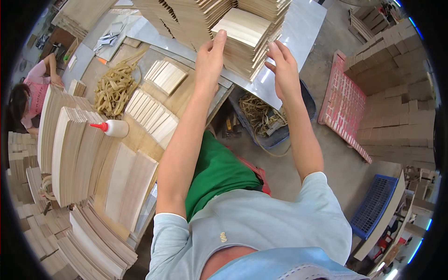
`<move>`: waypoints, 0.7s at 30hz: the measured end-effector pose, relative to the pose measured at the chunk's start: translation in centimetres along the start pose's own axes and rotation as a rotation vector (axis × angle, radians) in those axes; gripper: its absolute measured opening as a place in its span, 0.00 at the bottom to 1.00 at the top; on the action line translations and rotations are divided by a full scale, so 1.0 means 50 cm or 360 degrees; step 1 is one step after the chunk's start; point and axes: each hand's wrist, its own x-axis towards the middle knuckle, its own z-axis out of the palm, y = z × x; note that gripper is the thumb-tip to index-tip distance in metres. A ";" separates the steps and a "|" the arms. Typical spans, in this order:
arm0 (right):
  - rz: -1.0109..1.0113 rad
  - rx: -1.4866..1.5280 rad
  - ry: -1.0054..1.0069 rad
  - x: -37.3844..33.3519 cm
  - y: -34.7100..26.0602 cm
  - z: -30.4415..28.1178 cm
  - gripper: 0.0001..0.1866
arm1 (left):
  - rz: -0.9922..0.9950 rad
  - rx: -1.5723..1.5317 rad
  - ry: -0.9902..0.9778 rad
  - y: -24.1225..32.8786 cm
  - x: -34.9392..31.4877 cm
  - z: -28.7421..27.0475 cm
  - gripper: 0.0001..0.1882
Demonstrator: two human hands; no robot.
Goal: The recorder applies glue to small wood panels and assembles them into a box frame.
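A tall stack of thin wooden panels (242, 56) with notched edges stands on the metal-topped table, a pale panel (242, 25) lying uppermost. My left hand (210, 58) is against the stack's near left side, thumb stretched up by the pale panel's corner; its other fingers are partly hidden. At the right side, my right hand (283, 67) has bent fingers spread apart, close to the stack's edge with nothing visible in them. Left of my left arm, short wooden slats (151, 116) lie in rows on a board, beside a heap of tan strips (115, 88).
A white glue bottle (116, 128) with a red tip lies by upright panel stacks (74, 154). Beneath the table corner sits a dark tub (305, 107) of strips. A red pallet (345, 107) and a blue crate (374, 205) are right. A person in pink (37, 88) works far left.
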 end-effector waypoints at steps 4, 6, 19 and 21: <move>0.0057 0.0055 -0.0081 0.006 0.002 -0.006 0.48 | 0.0007 0.0014 -0.0070 0.000 0.007 0.008 0.48; 0.0080 0.0045 -0.0108 0.009 0.004 -0.006 0.49 | 0.0002 0.0004 -0.0115 -0.002 0.013 0.009 0.48; 0.0245 0.0090 -0.0117 0.011 -0.001 0.024 0.44 | 0.0076 -0.0187 -0.0039 0.005 0.002 0.025 0.33; 0.0255 0.0128 -0.0160 0.014 -0.003 0.019 0.42 | 0.0063 -0.0204 -0.0048 -0.003 0.005 0.024 0.35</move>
